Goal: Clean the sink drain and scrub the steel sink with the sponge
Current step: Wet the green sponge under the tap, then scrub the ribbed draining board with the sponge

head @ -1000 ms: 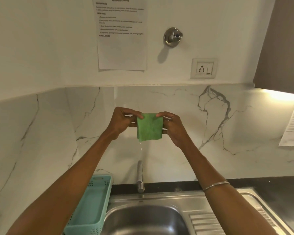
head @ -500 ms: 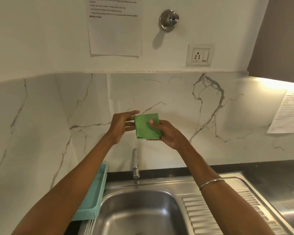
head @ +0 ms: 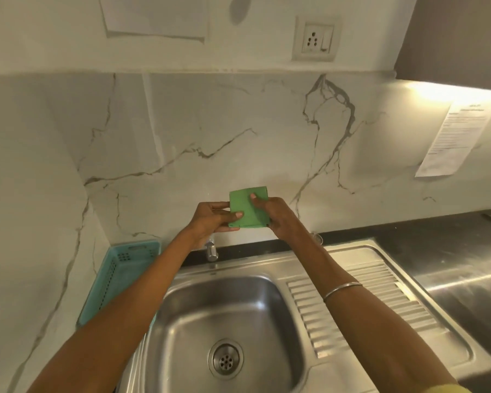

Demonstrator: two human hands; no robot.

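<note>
A flat green sponge is held in the air above the tap, in front of the marble wall. My left hand pinches its lower left corner with thumb on top. My right hand grips its right side, thumb pressed on the face. Below lies the steel sink, its round drain strainer in the middle of the basin floor. The basin looks wet and shiny.
A chrome tap stands at the sink's back edge, partly hidden by my left wrist. A teal plastic basket sits left of the sink. The ribbed drainboard and dark counter extend right. A wall socket is above.
My view has tilted down, bringing the basin and drain into sight. Both hands lowered with the sponge; my left hand, which had loosened, now pinches the sponge's corner again.
</note>
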